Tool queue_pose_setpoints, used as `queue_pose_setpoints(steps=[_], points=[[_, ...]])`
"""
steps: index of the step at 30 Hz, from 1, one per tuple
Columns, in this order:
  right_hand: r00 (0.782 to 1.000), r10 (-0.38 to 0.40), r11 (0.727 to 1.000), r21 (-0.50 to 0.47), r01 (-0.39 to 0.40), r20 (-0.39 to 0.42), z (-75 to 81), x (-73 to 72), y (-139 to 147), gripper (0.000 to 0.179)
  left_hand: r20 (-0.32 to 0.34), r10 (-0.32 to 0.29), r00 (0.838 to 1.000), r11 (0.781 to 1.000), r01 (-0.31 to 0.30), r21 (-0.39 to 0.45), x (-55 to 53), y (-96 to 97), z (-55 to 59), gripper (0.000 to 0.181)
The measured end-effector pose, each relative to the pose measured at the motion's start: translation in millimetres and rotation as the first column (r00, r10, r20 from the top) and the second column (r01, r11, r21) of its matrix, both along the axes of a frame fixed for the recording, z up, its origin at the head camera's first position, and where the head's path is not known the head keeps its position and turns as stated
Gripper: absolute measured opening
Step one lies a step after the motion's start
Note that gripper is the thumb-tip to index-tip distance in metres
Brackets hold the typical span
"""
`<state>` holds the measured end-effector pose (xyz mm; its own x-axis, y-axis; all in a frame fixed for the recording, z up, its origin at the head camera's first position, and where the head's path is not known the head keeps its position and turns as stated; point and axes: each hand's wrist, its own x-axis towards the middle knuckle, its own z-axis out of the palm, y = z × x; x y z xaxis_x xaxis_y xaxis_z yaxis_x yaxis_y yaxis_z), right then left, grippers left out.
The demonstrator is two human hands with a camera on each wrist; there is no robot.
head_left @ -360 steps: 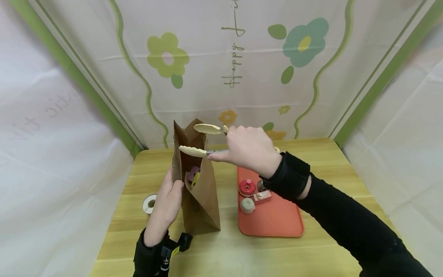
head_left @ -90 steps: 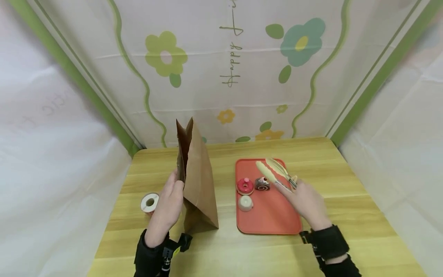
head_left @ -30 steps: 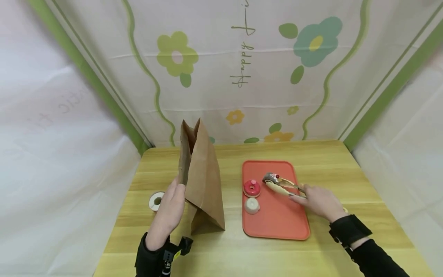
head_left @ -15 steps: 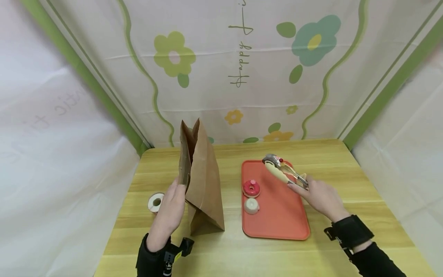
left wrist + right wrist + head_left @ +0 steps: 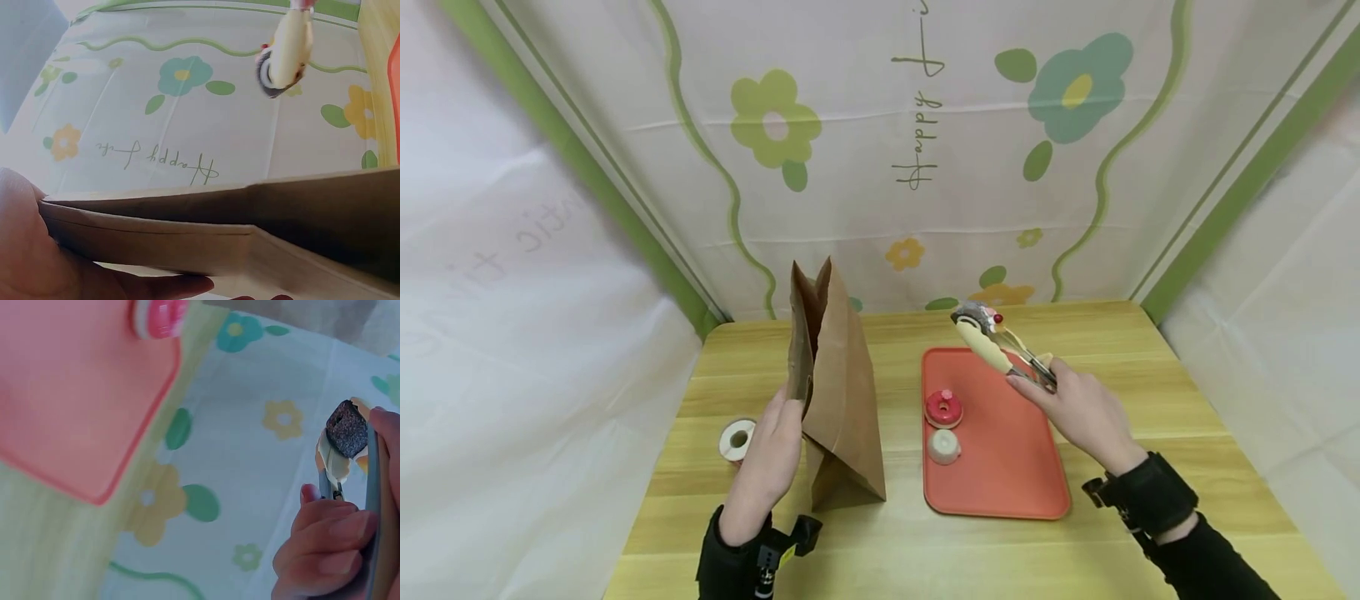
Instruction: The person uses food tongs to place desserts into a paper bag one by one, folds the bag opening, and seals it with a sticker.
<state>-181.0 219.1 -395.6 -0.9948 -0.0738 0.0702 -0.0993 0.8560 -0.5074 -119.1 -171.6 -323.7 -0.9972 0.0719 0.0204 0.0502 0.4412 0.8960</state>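
Observation:
In the head view, a tall brown paper bag [image 5: 842, 400] stands upright. My left hand [image 5: 771, 446] grips the near-left edge of its mouth, which appears close up in the left wrist view [image 5: 250, 244]. My right hand [image 5: 1082, 408] holds a pair of tongs [image 5: 988, 348] with cream tips. Pinched in the tips is a chocolate swiss roll [image 5: 973, 314] with a red berry on top, raised above the far edge of the red tray [image 5: 1000, 492]. Its dark, speckled surface shows in the right wrist view [image 5: 347, 429]. What lies inside the bag is hidden.
On the tray's left side sit a pink donut [image 5: 943, 409] and a small whitish round piece [image 5: 943, 447]. A white roll [image 5: 737, 439] stands left of the bag on the wooden table [image 5: 940, 558]. A flowered cloth [image 5: 865, 125] hangs behind.
Earlier, the tongs were over the bag, and a pink square cake was on the tray; it is gone from there. The tongs have since gripped the swiss roll and lifted it up and away.

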Motion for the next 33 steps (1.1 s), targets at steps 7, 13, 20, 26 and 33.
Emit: queue_pose_setpoints(steps=[7, 13, 20, 26, 33], points=[[0.999, 0.033, 0.999, -0.032, -0.035, -0.042, 29.2, -3.0, -25.7, 0.065, -0.009, 0.004, 1.000, 1.000, -0.005, -0.009, -0.8, 1.2, -0.1, 0.050], [0.994, 0.070, 0.997, -0.036, -0.073, -0.089, 55.2, -6.6, -53.2, 0.065, -0.008, 0.014, 1.000, 1.000, -0.014, -0.013, -0.5, 2.3, 0.3, 0.050], [0.980, 0.129, 0.989, -0.048, -0.138, -0.153, 83.8, -9.6, -84.5, 0.060, -0.013, 0.024, 1.000, 1.000, -0.024, -0.008, -0.4, 3.0, -0.2, 0.050], [0.969, 0.178, 0.983, -0.011, -0.183, -0.169, 105.8, -11.1, -112.7, 0.068, -0.023, 0.035, 0.999, 0.999, -0.035, -0.023, 0.0, 3.5, -0.4, 0.050], [0.943, 0.254, 0.967, 0.079, -0.242, -0.217, 123.9, -15.0, -138.6, 0.069, -0.012, 0.044, 0.999, 0.999, -0.044, -0.014, 0.0, 4.5, -1.2, 0.050]])
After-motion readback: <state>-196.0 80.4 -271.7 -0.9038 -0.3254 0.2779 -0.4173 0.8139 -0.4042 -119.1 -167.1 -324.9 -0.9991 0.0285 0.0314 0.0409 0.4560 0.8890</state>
